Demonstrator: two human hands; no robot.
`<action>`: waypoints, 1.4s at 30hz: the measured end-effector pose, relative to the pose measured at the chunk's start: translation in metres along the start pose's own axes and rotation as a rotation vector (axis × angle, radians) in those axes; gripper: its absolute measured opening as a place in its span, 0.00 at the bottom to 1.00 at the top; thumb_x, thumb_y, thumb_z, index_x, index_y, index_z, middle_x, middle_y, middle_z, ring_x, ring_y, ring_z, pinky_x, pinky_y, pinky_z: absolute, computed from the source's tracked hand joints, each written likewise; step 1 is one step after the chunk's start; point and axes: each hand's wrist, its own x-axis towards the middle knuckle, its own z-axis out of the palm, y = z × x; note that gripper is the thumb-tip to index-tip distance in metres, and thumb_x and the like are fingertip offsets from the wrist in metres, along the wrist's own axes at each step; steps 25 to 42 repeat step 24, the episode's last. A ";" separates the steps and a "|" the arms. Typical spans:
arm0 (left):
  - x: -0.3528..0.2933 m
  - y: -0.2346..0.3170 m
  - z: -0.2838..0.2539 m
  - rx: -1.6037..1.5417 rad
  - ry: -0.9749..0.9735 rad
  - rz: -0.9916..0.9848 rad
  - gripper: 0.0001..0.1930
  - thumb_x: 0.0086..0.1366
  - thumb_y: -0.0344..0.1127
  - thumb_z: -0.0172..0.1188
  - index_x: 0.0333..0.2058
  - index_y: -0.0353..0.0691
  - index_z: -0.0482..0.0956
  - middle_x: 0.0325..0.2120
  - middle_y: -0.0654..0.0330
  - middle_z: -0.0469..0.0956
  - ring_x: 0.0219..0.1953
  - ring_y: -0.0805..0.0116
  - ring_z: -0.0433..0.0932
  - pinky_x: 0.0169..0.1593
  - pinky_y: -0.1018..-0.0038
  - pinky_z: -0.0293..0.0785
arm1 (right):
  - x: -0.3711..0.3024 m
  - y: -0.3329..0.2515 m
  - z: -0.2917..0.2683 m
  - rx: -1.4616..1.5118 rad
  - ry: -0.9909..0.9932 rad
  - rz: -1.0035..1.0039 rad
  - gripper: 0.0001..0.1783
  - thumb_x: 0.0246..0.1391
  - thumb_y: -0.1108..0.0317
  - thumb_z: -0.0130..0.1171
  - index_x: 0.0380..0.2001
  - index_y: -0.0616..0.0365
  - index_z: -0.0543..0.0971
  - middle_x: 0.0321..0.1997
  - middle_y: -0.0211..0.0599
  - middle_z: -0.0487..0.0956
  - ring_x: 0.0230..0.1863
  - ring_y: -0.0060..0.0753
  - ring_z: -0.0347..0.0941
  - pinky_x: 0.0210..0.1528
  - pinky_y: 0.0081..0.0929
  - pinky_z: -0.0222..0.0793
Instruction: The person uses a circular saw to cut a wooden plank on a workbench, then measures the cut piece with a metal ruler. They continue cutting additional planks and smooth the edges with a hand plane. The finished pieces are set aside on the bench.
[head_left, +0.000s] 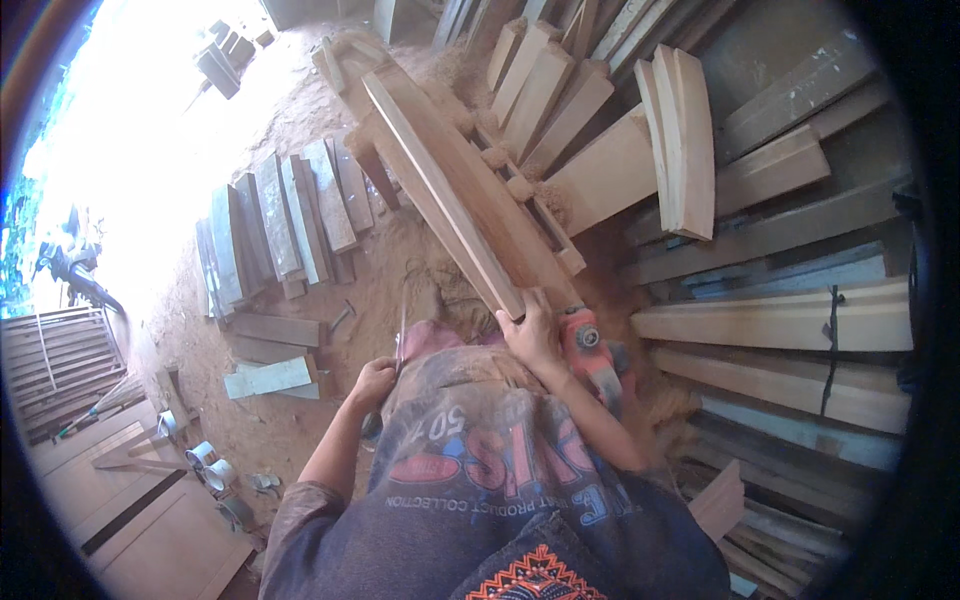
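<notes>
My right hand [534, 337] is closed round the near end of a long, narrow wooden strip [440, 190]. The strip lies lengthwise along a wooden workbench [525, 250], pointing away from me. My left hand [374, 384] is down by my left side, closed on a thin, pale, blade-like strip [403, 325] that sticks up beyond the fingers. Its exact kind is too small to make out. Just right of my right hand, at the bench's near end, sits a red power tool [582, 335], partly hidden by my forearm.
Wood shavings [495, 157] lie along the bench's right edge. Stacked boards [770, 318] fill the right side, with upright planks [685, 140] beyond. Shorter boards [285, 215] and a hammer [343, 315] lie on the dusty floor at left. Wooden panels [170, 540] are at lower left.
</notes>
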 end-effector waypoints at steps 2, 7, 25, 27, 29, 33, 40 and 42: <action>-0.005 0.006 -0.013 -0.191 -0.121 -0.073 0.17 0.68 0.33 0.61 0.51 0.32 0.86 0.42 0.61 0.86 0.42 0.69 0.82 0.50 0.71 0.79 | 0.004 -0.009 -0.004 -0.029 0.009 -0.013 0.24 0.53 0.64 0.74 0.51 0.62 0.80 0.51 0.56 0.77 0.54 0.69 0.77 0.54 0.56 0.75; -0.030 0.024 0.002 -0.191 0.281 0.239 0.13 0.70 0.32 0.66 0.51 0.37 0.82 0.42 0.62 0.84 0.46 0.71 0.82 0.51 0.71 0.78 | 0.006 -0.047 -0.035 -0.079 0.073 -0.106 0.23 0.54 0.61 0.73 0.48 0.63 0.79 0.48 0.53 0.77 0.51 0.66 0.78 0.50 0.56 0.77; -0.004 0.329 0.001 -0.065 0.185 0.934 0.19 0.72 0.32 0.70 0.60 0.39 0.83 0.50 0.57 0.89 0.50 0.69 0.86 0.57 0.67 0.82 | 0.008 -0.163 -0.120 0.076 0.194 -0.472 0.16 0.48 0.69 0.74 0.40 0.62 0.83 0.36 0.43 0.76 0.36 0.51 0.80 0.39 0.44 0.76; -0.004 0.329 0.001 -0.065 0.185 0.934 0.19 0.72 0.32 0.70 0.60 0.39 0.83 0.50 0.57 0.89 0.50 0.69 0.86 0.57 0.67 0.82 | 0.008 -0.163 -0.120 0.076 0.194 -0.472 0.16 0.48 0.69 0.74 0.40 0.62 0.83 0.36 0.43 0.76 0.36 0.51 0.80 0.39 0.44 0.76; -0.004 0.329 0.001 -0.065 0.185 0.934 0.19 0.72 0.32 0.70 0.60 0.39 0.83 0.50 0.57 0.89 0.50 0.69 0.86 0.57 0.67 0.82 | 0.008 -0.163 -0.120 0.076 0.194 -0.472 0.16 0.48 0.69 0.74 0.40 0.62 0.83 0.36 0.43 0.76 0.36 0.51 0.80 0.39 0.44 0.76; -0.004 0.329 0.001 -0.065 0.185 0.934 0.19 0.72 0.32 0.70 0.60 0.39 0.83 0.50 0.57 0.89 0.50 0.69 0.86 0.57 0.67 0.82 | 0.008 -0.163 -0.120 0.076 0.194 -0.472 0.16 0.48 0.69 0.74 0.40 0.62 0.83 0.36 0.43 0.76 0.36 0.51 0.80 0.39 0.44 0.76; -0.004 0.329 0.001 -0.065 0.185 0.934 0.19 0.72 0.32 0.70 0.60 0.39 0.83 0.50 0.57 0.89 0.50 0.69 0.86 0.57 0.67 0.82 | 0.008 -0.163 -0.120 0.076 0.194 -0.472 0.16 0.48 0.69 0.74 0.40 0.62 0.83 0.36 0.43 0.76 0.36 0.51 0.80 0.39 0.44 0.76; -0.004 0.329 0.001 -0.065 0.185 0.934 0.19 0.72 0.32 0.70 0.60 0.39 0.83 0.50 0.57 0.89 0.50 0.69 0.86 0.57 0.67 0.82 | 0.008 -0.163 -0.120 0.076 0.194 -0.472 0.16 0.48 0.69 0.74 0.40 0.62 0.83 0.36 0.43 0.76 0.36 0.51 0.80 0.39 0.44 0.76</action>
